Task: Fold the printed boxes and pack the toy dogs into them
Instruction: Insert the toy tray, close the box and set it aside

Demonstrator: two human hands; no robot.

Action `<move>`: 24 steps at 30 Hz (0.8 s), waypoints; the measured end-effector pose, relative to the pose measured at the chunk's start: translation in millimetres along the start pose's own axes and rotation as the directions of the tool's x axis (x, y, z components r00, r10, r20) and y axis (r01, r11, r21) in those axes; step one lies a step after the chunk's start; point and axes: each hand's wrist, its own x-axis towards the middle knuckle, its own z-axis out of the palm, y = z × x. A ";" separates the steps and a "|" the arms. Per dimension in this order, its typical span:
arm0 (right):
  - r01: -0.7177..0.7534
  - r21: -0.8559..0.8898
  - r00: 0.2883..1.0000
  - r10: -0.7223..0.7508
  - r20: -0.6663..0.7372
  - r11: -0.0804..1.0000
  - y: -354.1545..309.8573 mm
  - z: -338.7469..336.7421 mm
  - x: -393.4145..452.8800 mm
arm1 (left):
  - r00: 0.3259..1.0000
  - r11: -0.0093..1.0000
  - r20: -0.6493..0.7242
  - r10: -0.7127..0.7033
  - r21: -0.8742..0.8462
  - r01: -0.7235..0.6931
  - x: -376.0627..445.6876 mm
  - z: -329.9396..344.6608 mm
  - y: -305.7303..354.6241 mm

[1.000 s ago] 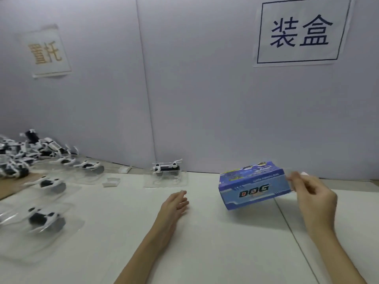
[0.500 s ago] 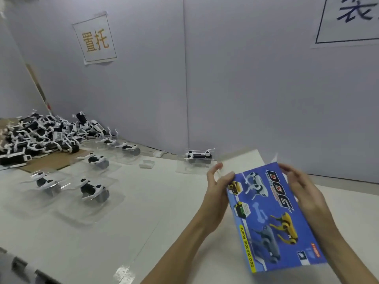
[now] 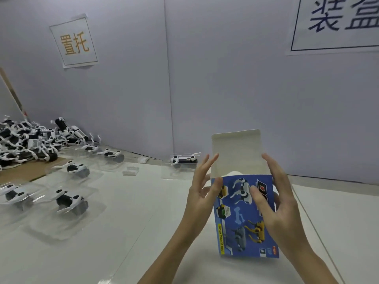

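Observation:
I hold a blue printed box (image 3: 238, 218) upright over the white table (image 3: 123, 232). Its pale top flap (image 3: 235, 152) stands open and points up. My left hand (image 3: 202, 193) pinches the box's left edge, thumb on the printed face and fingers stretched up beside the flap. On the right side, my right hand (image 3: 281, 206) grips the box with its thumb lying across the front picture. A black and white toy dog in a clear tray (image 3: 183, 159) sits just beyond the box by the wall.
A pile of loose toy dogs (image 3: 26, 142) lies on brown cardboard at the far left. Several more dogs in clear trays (image 3: 69, 199) are spread over the table's left half. Grey partition walls with paper signs close off the back.
The box went from my right hand alone to both hands. It has turned upright with its face toward me, and the top flap now stands open.

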 end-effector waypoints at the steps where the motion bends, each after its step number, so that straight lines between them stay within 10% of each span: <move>1: -0.020 -0.002 1.000 0.020 -0.008 1.000 2.2 -1.7 0.0 | 0.999 1.000 0.031 -0.019 0.013 0.019 -1.0 1.2 -0.5; 10: -0.056 0.096 0.974 0.075 -0.214 0.994 -4.1 -8.0 4.9 | 0.993 0.995 0.122 -0.003 0.104 -0.009 -6.3 11.1 4.2; 24: -0.121 0.396 0.983 0.165 -0.079 0.910 -0.4 -13.2 4.7 | 0.995 0.992 0.103 -0.012 -0.126 0.025 2.3 -0.1 9.4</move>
